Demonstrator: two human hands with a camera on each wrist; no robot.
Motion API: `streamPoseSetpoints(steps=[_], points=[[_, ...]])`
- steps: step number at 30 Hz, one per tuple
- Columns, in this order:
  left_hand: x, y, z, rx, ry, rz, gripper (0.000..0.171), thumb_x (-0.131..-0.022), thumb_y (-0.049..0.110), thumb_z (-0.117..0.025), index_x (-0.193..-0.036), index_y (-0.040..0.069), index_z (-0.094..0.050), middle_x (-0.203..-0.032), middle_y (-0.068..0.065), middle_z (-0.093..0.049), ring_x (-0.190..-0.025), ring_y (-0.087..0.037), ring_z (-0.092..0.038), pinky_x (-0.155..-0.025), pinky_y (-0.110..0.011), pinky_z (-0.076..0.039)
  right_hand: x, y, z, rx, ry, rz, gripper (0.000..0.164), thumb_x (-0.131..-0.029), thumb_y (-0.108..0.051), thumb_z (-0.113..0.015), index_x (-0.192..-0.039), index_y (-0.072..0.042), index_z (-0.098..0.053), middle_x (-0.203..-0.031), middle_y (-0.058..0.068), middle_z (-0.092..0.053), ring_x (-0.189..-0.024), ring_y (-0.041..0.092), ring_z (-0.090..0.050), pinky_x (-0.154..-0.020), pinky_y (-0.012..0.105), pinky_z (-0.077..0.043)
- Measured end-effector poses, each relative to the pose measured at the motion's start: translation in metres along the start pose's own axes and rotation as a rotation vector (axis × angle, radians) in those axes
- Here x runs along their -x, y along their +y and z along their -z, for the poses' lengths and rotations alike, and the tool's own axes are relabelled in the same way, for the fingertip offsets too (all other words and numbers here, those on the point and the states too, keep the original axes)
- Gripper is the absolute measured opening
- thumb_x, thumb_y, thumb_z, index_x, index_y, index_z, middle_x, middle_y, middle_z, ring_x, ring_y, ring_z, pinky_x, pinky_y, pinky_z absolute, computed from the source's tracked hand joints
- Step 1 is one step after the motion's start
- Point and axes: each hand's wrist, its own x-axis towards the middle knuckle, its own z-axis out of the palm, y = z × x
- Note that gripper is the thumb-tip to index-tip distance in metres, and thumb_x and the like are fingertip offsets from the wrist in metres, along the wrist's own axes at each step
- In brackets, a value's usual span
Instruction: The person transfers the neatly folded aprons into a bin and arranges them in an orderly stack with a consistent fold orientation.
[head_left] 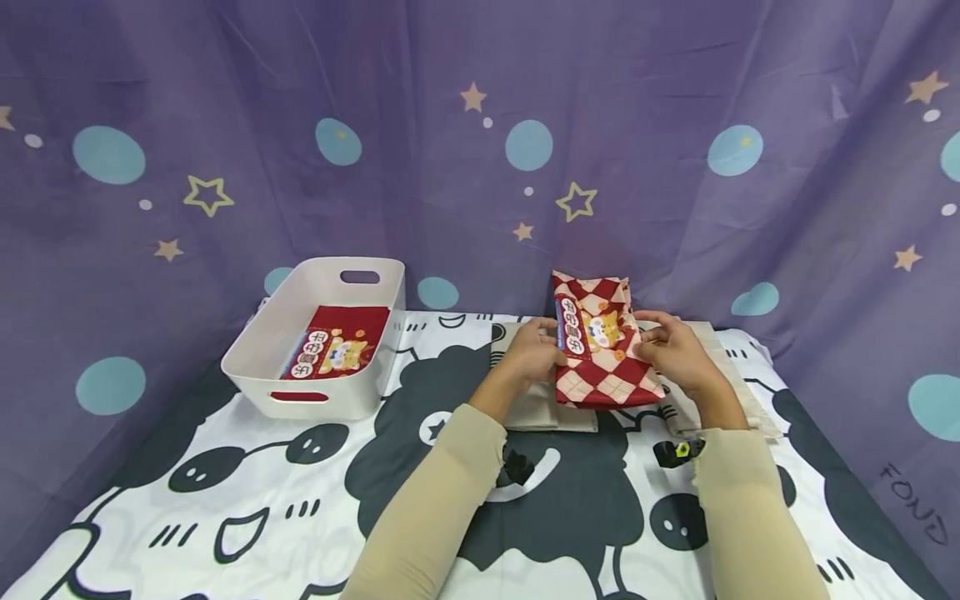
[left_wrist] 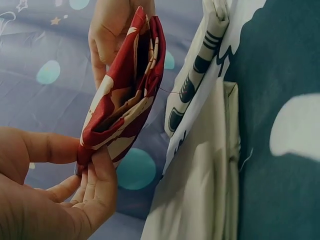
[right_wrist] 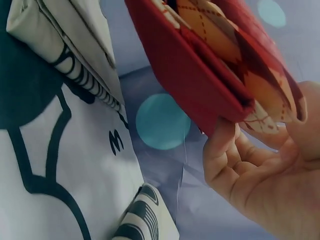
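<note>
L hand (head_left: 531,350) & R hand (head_left: 678,348) are apart, one on each side of a red & cream check bag (head_left: 602,343). L thumb & fingers pinch its left edge; R thumb & fingers pinch its right edge. The bag is right of the mid, up off the bed sheet (head_left: 540,525), & both wrist cams show a gap b/w it & the cloths. Its front has a cute animal pic & white writing. The wrist views show lots of folds in its edge.

Under & left of it lies a folded beige cloth (head_left: 551,414). Another beige cloth (head_left: 742,387) w/ dark marks is to the right, partly behind R hand.

Far left sits a white tub (head_left: 337,402) w/ a red pack (head_left: 341,346) inside, same kind of pic on it. The sheet is white w/ big dark cartoon shapes. At the far side hangs a purple curtain (head_left: 420,125) w/ stars & blue dots. Both sleeves (head_left: 442,508) are beige.
</note>
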Motion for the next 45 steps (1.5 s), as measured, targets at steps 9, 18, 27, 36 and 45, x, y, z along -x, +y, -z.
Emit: streamPoseSetpoints(steps=[9,18,27,36,45], points=[[0.002,0.007,0.018,-0.036,-0.011,-0.003,0.071,-0.08,-0.02,-0.063,-0.143,0.009,-0.049,-0.126,-0.018,-0.059,-0.093,-0.029,-0.066,-0.06,-0.037,-0.058,-0.007,-0.011,-0.014,0.074,-0.005,0.04,0.06,-0.095,0.005,-0.059,-0.151,0.001,-0.04,-0.103,0.021,-0.06,-0.084,0.017,-0.061,-0.07,0.023,-0.054],[0.01,0.012,0.035,-0.089,-0.02,0.002,0.069,-0.086,-0.017,-0.062,-0.147,0.009,-0.044,-0.134,-0.019,-0.054,-0.102,-0.032,-0.065,-0.066,-0.039,-0.06,-0.011,-0.021,-0.031,0.144,-0.018,0.083,0.058,-0.097,0.004,-0.057,-0.153,0.002,-0.039,-0.107,0.023,-0.061,-0.088,0.025,-0.062,-0.071,0.023,-0.052],[0.015,0.015,0.053,-0.144,-0.019,-0.013,0.069,-0.086,-0.016,-0.063,-0.147,0.007,-0.043,-0.131,-0.02,-0.056,-0.103,-0.032,-0.065,-0.065,-0.039,-0.06,-0.016,-0.029,-0.044,0.136,-0.027,0.11,0.058,-0.097,0.004,-0.058,-0.152,0.0,-0.041,-0.106,0.023,-0.063,-0.089,0.026,-0.063,-0.072,0.024,-0.052],[0.019,0.012,0.073,-0.159,-0.005,-0.013,0.067,-0.086,-0.015,-0.063,-0.146,0.006,-0.043,-0.127,-0.02,-0.057,-0.105,-0.033,-0.065,-0.071,-0.043,-0.062,-0.021,-0.038,-0.059,0.178,-0.056,0.133,0.057,-0.098,0.002,-0.059,-0.152,-0.001,-0.043,-0.111,0.022,-0.064,-0.095,0.029,-0.065,-0.077,0.032,-0.053],[0.029,0.013,0.087,-0.16,0.002,-0.017,0.071,-0.084,-0.017,-0.062,-0.149,0.004,-0.041,-0.128,-0.021,-0.054,-0.1,-0.03,-0.063,-0.067,-0.04,-0.062,-0.016,-0.044,-0.074,0.195,-0.042,0.224,0.055,-0.097,0.005,-0.06,-0.149,0.004,-0.045,-0.106,0.023,-0.067,-0.092,0.03,-0.067,-0.078,0.036,-0.053]])
